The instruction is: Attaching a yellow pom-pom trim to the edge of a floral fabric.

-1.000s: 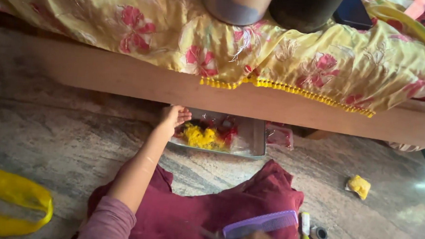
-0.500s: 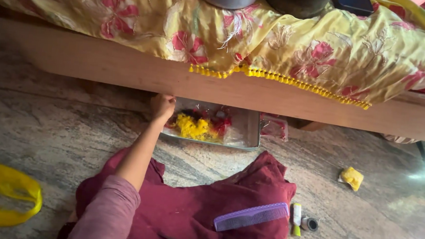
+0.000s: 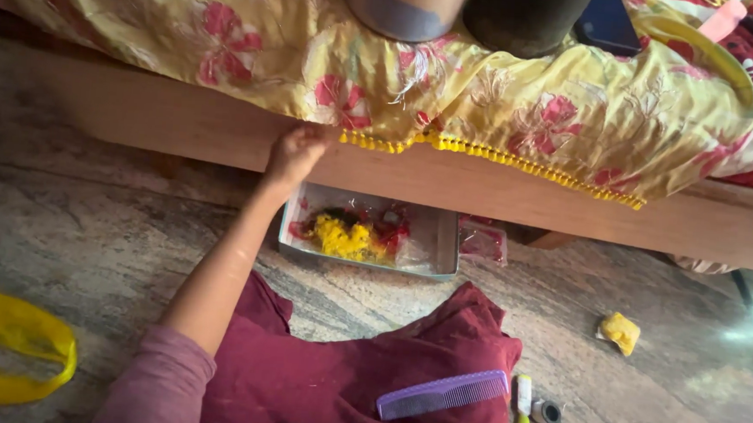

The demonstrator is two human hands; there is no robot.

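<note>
Head view looks down on the left hand, stretched out at arm's length to the wooden bed frame. Its fingers are curled together near the frame's upper edge, right below the hem of the yellow flowered bedsheet. Whether they grip the cloth or only press against the wood cannot be told, and nothing else shows in the hand.

Just below the hand, on the stone floor, lies a shallow grey tray, partly pushed under the bed. It holds a heap of yellow flowers with bits of red beside them.

Nearer the camera, maroon cloth covers the person's lap, and a purple comb lies across it. The right hand is barely in view at the bottom edge under the comb, too little of it to tell how it is held.

On the floor to the right of the lap sit a small white and yellow tube and a little round cap, and further right a crumpled yellow scrap. A yellow bag lies at the far left.
</note>
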